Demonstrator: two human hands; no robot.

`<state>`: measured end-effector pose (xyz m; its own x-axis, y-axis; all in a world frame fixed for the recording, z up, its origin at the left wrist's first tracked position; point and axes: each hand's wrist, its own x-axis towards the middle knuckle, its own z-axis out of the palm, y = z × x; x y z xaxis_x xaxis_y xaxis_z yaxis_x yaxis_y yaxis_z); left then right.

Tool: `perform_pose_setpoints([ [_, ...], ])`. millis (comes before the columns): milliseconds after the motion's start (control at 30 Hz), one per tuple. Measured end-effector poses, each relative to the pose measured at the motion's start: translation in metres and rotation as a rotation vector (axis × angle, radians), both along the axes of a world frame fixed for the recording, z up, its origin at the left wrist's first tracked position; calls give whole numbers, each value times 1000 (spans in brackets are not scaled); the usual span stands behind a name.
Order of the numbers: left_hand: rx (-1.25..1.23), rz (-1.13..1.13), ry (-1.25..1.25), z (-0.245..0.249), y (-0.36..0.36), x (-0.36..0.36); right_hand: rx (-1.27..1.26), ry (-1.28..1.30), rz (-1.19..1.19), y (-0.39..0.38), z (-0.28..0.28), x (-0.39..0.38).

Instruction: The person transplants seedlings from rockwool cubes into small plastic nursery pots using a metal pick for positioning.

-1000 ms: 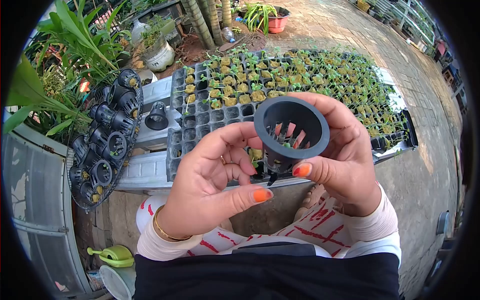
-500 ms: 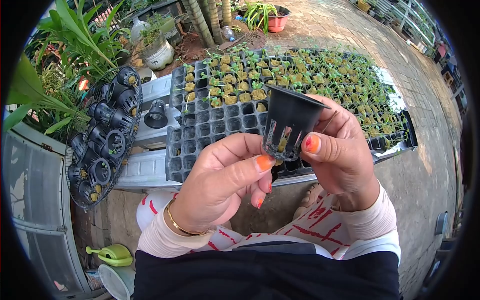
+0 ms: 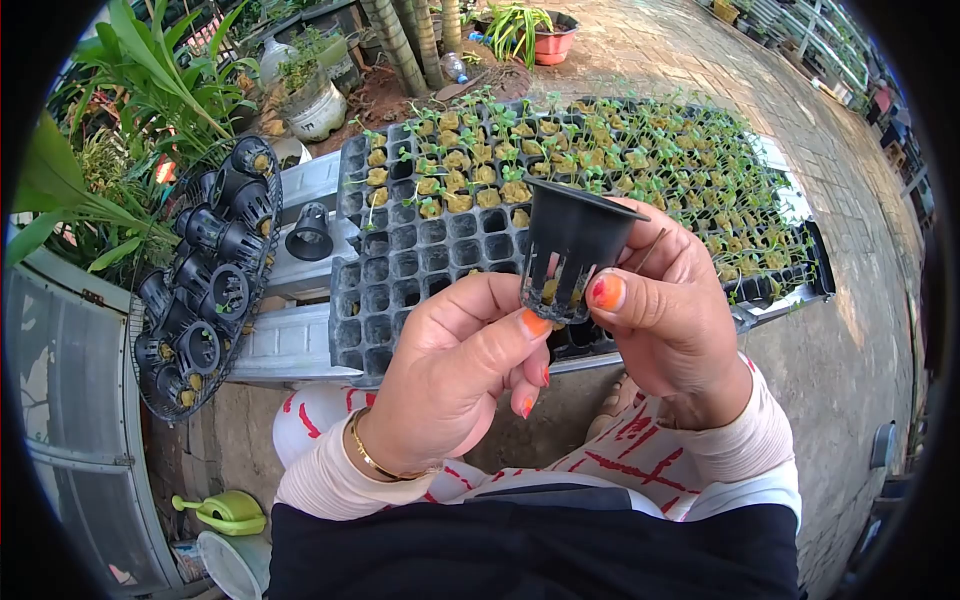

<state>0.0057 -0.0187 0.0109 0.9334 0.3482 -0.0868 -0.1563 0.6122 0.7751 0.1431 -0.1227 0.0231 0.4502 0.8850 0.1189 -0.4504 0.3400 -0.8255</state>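
A black slotted net pot is held up before me, rim upward and slightly tilted. My right hand is closed around its right side, thumb on the lower slots. A thin brown stick-like thing pokes out by its fingers. With thumb and forefinger my left hand pinches the pot's base. Yellowish material shows through the slots; the pot's inside is hidden. Behind the hands lies a black seedling tray, its far and right cells holding sprouts in yellowish plugs.
A single net pot lies on its side on the silvery slatted bench. On the left, a black wire basket holds several net pots. A green watering can stands on the ground at lower left, and a red planter is farther back.
Both hands and the net pot have shifted slightly left and a little down. The grip on the pot looks the same.
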Motion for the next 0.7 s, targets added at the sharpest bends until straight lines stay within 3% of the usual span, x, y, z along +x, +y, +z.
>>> perform_pose_setpoints([
  [233,-12,19,-31,6,-4,0,22,-4,-83,-1,2,-1],
  [300,209,140,-31,7,-6,1,10,-15,-87,-1,3,-1],
  [400,278,130,-45,2,-1,-2,-5,-18,-94,-1,4,-4],
  [700,233,180,-34,1,-4,-1,-3,-21,-101,0,3,-5],
])
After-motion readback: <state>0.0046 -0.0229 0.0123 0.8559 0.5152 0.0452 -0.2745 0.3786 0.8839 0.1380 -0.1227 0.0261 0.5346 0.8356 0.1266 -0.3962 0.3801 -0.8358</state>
